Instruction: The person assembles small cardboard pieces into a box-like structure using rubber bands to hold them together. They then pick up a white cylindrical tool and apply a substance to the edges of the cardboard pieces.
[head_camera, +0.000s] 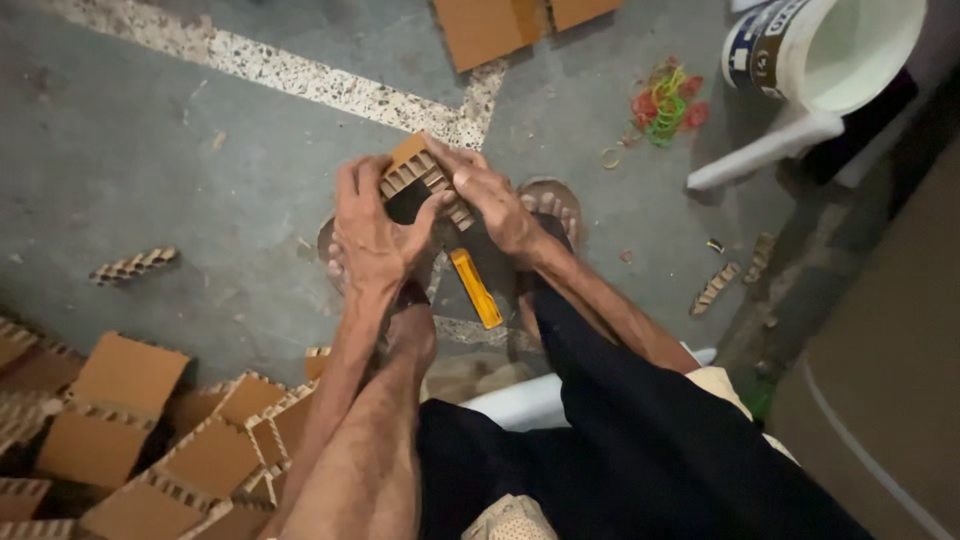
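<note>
Where both hands meet, brown cardboard piece (420, 180), white bucket (830, 45) beyond

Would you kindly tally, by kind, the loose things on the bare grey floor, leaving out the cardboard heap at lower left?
Notched cardboard strips: 3, one left, two right
Yellow knife: 1
Rubber-band pile: 1
White bucket: 1
Flat cardboard sheets: at least 2, cut off by the top edge
Total: at least 8

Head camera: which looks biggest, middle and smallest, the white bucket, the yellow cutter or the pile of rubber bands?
1. White bucket, though cut off by the edge.
2. Yellow cutter and pile of rubber bands look alike; I can't rank them.
</note>
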